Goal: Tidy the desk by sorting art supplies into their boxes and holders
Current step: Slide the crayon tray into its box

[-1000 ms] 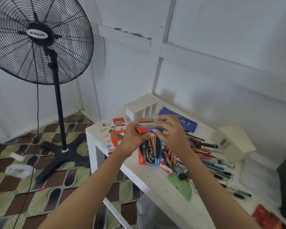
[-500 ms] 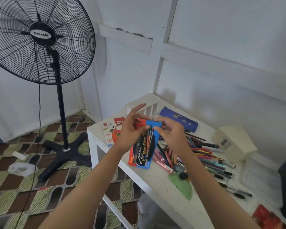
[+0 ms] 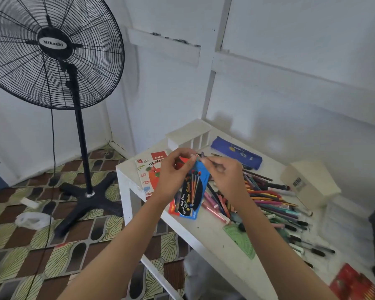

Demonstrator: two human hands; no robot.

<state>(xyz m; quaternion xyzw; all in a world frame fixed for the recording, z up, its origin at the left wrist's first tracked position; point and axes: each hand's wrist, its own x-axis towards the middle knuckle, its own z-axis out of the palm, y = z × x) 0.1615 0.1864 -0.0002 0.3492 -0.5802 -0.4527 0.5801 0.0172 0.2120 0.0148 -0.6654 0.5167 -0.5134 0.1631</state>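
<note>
My left hand [image 3: 173,174] grips the upper end of a blue and red colour pencil box [image 3: 192,195], held tilted above the white desk [image 3: 206,232]. My right hand [image 3: 224,177] pinches a thin pencil [image 3: 203,154] at the box's open top; its lower part is hidden by the box and fingers. A heap of loose pencils and pens [image 3: 266,202] lies on the desk right of the box.
An oil pastels box [image 3: 148,169] lies flat at the desk's left corner. A white compartment holder [image 3: 188,135], a blue pencil case [image 3: 236,152], a cream box [image 3: 310,182], a green protractor [image 3: 238,239] and a red packet [image 3: 353,284] are also there. A black standing fan [image 3: 52,48] stands left.
The pencil box tilted from upright to slanted and its lower end dropped toward the desk. My right hand came up to the box's top, now pinching a pencil there.
</note>
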